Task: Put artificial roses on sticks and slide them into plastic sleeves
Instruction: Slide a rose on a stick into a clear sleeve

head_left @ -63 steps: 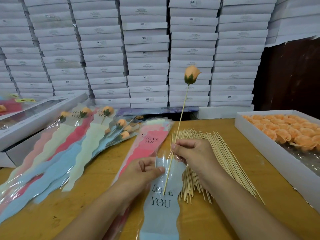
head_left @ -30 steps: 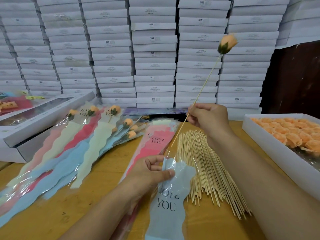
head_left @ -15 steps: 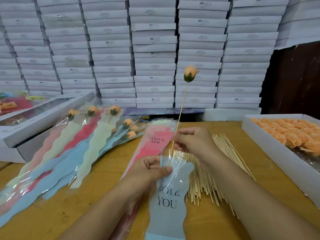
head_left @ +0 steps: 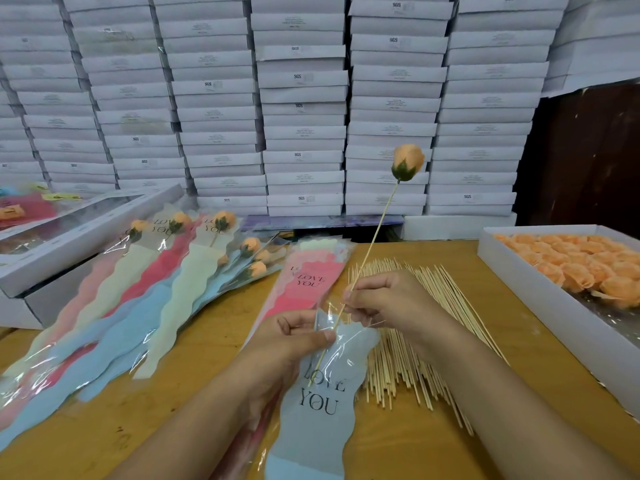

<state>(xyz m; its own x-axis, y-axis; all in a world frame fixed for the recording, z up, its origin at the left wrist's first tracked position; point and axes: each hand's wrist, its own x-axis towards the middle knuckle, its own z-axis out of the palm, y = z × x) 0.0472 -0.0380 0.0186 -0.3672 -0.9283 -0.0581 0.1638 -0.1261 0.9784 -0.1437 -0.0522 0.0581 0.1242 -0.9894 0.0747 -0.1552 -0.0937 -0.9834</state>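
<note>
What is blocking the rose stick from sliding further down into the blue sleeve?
Nothing visible. The stick already passes through the sleeve mouth, held open by the left hand; the right hand pinches the stick above.

One head-worn camera looks forward and down, close over the table (head_left: 433,445). Beyond the grip, stacked boxes (head_left: 301,98) fill the background.

Packing workshop, stacked white boxes (head_left: 304,109), worktable (head_left: 398,441)
</note>
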